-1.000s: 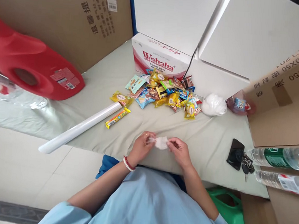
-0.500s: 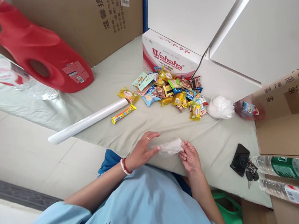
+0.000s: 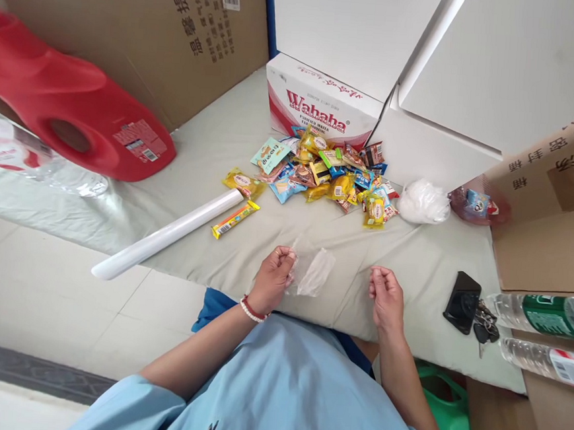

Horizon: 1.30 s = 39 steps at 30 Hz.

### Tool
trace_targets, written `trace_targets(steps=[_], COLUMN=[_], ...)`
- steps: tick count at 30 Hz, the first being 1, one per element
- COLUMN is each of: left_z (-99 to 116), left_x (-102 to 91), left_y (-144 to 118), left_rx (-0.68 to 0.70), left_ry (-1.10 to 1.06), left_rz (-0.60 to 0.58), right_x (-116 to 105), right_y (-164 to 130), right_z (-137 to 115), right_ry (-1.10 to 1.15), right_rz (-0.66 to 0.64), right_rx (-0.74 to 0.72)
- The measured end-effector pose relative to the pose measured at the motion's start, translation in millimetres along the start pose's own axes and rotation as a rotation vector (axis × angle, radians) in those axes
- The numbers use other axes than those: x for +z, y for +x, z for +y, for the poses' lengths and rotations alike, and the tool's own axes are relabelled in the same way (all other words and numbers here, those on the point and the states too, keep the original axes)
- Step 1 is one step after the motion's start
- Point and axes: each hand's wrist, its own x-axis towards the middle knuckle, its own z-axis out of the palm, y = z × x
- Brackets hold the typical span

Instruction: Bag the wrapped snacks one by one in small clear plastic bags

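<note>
My left hand pinches the edge of a small clear plastic bag, which spreads out to the right just above the cloth. My right hand is apart from the bag, its thumb and fingers pressed together, with nothing visible between them. Beyond my hands lies a loose pile of wrapped snacks in several colours. A yellow snack bar rests left of the pile, beside a long white roll.
The cloth-covered surface is backed by a Wahaha box and white boxes. A white plastic bundle sits right of the snacks. At left stands a red jug; at right are a phone, keys and bottles.
The plastic bag has passed from my right hand to my left, which has closed on it. My right hand has let go and moved away to the right.
</note>
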Motion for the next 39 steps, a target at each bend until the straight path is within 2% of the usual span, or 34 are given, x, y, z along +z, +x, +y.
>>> trace_targets(steps=[2, 6, 8, 9, 12, 14, 16, 18, 20, 22, 25, 27, 29, 32, 36, 39], left_z=[-2.3, -4.5, -0.5, 2.8, 13.2, 17.4, 18.2, 16.5, 13.8, 11.1, 8.8, 9.5, 12.4, 19.6, 27.3, 27.8], left_x=[8.4, 23.3, 21.6, 17.7, -1.4, -13.9, -20.7, -20.3, -14.3, -5.7, 4.7, 6.3, 2.5, -11.1, -33.6, -49.0], left_y=[-5.7, -11.7, -9.8, -7.6, 0.6, 5.6, 8.8, 10.2, 9.8, 8.1, 4.6, 2.7, 1.9, 2.1, 6.8, 14.9], left_rx=[0.018, 0.012, 0.001, -0.003, -0.015, -0.025, -0.044, -0.058, -0.06, -0.061, -0.074, -0.079, -0.083, -0.092, -0.113, -0.088], left_ry=[-0.014, -0.024, -0.032, -0.04, -0.07, -0.088, -0.103, -0.109, -0.106, -0.1, -0.096, -0.103, -0.112, -0.094, 0.078, 0.2], left_rz=[-0.035, -0.131, -0.114, -0.083, 0.049, 0.12, 0.163, 0.18, 0.165, 0.11, 0.01, -0.044, -0.075, -0.078, -0.11, -0.079], right_x=[13.5, 58.9, 71.4, 71.2, 44.3, 11.1, -22.9, -46.8, -51.6, -34.8, 16.4, 47.9, 63.4, 54.6, 26.4, 19.4], right_y=[-8.2, -17.2, -14.7, -11.8, 2.4, 12.9, 20.1, 20.5, 12.8, -1.0, -19.1, -20.5, -12.7, 8.9, 48.6, 80.6], right_z=[1.1, 10.4, 13.8, 13.6, 6.4, -0.1, -5.2, -9.0, -12.1, -13.2, -8.0, -2.6, -1.0, -11.9, -35.8, -41.6], right_ry=[-0.065, -0.208, -0.222, -0.205, -0.095, -0.059, -0.132, -0.298, -0.472, -0.616, -0.763, -0.786, -0.716, -0.475, -0.202, -0.201], right_rz=[-0.107, -0.397, -0.465, -0.452, -0.312, -0.247, -0.176, -0.034, 0.08, 0.032, -0.29, -0.464, -0.571, -0.625, -0.497, -0.407], right_rx=[0.002, 0.023, 0.038, 0.05, 0.096, 0.133, 0.137, 0.065, -0.093, -0.316, -0.614, -0.664, -0.601, -0.362, 0.006, 0.089])
